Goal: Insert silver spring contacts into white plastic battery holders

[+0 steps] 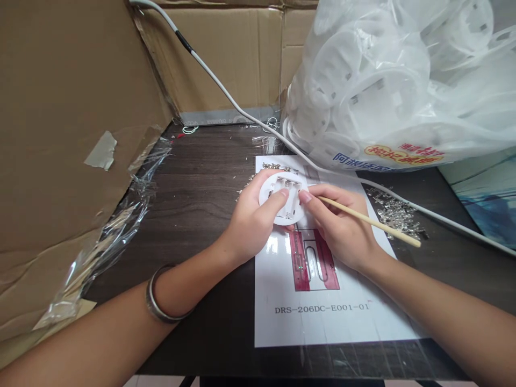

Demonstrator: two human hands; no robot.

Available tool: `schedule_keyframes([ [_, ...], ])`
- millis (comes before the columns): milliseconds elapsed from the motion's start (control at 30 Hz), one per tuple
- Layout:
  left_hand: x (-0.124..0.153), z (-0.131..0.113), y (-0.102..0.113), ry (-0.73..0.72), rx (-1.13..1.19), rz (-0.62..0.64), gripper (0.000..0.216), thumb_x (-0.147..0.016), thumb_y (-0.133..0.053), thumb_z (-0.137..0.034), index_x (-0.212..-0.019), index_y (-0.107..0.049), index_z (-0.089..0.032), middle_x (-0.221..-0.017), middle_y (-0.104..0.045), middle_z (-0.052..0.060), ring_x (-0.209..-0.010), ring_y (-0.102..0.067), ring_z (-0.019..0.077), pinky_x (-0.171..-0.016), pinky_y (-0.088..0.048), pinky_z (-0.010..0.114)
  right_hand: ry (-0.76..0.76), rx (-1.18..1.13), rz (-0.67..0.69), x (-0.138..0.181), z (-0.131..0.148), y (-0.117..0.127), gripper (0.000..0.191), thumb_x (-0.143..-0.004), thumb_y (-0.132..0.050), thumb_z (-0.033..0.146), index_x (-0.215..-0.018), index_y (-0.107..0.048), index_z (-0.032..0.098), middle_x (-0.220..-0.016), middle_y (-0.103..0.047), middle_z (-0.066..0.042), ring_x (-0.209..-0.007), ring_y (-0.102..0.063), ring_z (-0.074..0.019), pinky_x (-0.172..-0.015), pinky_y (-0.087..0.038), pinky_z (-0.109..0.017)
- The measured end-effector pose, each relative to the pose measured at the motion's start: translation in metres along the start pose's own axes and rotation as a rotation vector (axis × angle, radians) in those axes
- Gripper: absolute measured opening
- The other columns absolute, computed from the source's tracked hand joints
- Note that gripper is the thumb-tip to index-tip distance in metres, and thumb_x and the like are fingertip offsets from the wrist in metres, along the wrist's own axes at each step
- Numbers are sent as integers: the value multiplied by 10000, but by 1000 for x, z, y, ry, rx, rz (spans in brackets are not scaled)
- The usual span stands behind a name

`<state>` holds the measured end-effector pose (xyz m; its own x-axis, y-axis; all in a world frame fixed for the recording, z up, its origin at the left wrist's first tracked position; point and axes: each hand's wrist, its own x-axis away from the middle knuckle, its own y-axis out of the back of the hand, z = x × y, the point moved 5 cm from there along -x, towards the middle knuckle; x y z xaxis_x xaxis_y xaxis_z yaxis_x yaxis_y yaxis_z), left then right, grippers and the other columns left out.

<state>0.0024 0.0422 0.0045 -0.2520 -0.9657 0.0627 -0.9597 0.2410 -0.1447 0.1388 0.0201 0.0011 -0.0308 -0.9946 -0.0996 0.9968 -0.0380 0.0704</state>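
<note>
My left hand (252, 217) is closed around a round white plastic part (282, 198) with a rectangular recess, holding it over a white printed sheet (322, 317). My right hand (342, 226) touches the part's right edge with its fingertips and pinches a thin wooden stick (373, 221) that points out to the right. Under my hands, a red diagram (312, 263) is printed on the sheet above the code DRS-206DC-E001-01. A metal bangle (155, 298) circles my left wrist.
A clear plastic bag (403, 80) full of round white parts fills the back right. A white cable (226, 88) crosses the dark table (201, 188). Small metal pieces lie in piles at the right (397, 212) and behind the part (278, 167). Cardboard walls (60, 134) stand left and behind.
</note>
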Motion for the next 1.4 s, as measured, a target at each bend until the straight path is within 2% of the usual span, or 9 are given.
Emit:
schedule_keyframes([
  [133,-2,-4,4,-103,-109,-64,148,-797,-658,-261,-920,-635,-181,-725,-647,-1,-639,-614,130,-561,-512,235,28,10,-14,1,3,1,217,-841,-737,378,-761,-693,182,-484,-402,76,-444,-305,-78,-413,-267,-244],
  [267,-2,-3,5,-129,-135,-76,169,-802,-672,-281,-918,-669,-159,-797,-685,21,-704,-626,134,-618,-521,234,54,-11,-14,3,4,2,214,-870,-711,381,-785,-699,185,-465,-385,84,-424,-294,-78,-406,-257,-250],
  [367,-1,-2,5,-102,-123,-68,179,-824,-664,-300,-926,-670,-153,-807,-685,19,-685,-623,115,-580,-514,206,63,-49,5,3,4,2,267,-860,-729,447,-835,-707,182,-460,-407,85,-411,-309,-78,-404,-255,-253],
  [567,-1,4,3,10,-86,-43,197,-844,-645,-354,-848,-614,-159,-624,-570,-20,-468,-530,84,-379,-429,185,50,-75,30,3,4,0,278,-860,-732,469,-881,-717,192,-442,-401,92,-397,-311,-85,-417,-282,-262],
  [700,-3,6,2,26,35,3,242,-872,-540,-350,-713,-529,-167,-511,-472,-33,-402,-482,83,-391,-457,208,46,-66,17,3,3,1,279,-910,-684,470,-823,-714,206,-411,-414,87,-382,-288,-83,-439,-310,-273],
  [933,-6,5,1,90,155,61,208,-833,-484,-323,-772,-563,-140,-539,-553,-7,-385,-490,98,-392,-492,245,32,-101,7,2,-2,3,383,-958,-624,486,-696,-653,208,-402,-432,84,-386,-295,-74,-507,-369,-272],
  [1033,-6,6,-1,117,209,108,216,-838,-495,-327,-788,-571,-132,-574,-608,5,-374,-490,92,-411,-515,259,32,-115,23,1,-3,1,392,-971,-603,487,-699,-667,212,-435,-458,72,-416,-354,-80,-528,-377,-269],
  [1200,-5,7,-3,159,272,144,279,-864,-487,-352,-847,-617,-106,-600,-647,22,-358,-482,84,-430,-532,261,16,-108,31,-1,-4,0,414,-984,-578,471,-678,-661,204,-673,-660,6,-566,-535,-99,-554,-397,-273],
  [1400,-5,9,-4,203,309,155,368,-880,-477,-405,-824,-652,-86,-708,-722,87,-376,-518,89,-461,-546,271,4,-88,28,0,-2,1,444,-962,-576,537,-692,-680,200,-588,-590,0,-666,-610,-142,-602,-434,-289],
])
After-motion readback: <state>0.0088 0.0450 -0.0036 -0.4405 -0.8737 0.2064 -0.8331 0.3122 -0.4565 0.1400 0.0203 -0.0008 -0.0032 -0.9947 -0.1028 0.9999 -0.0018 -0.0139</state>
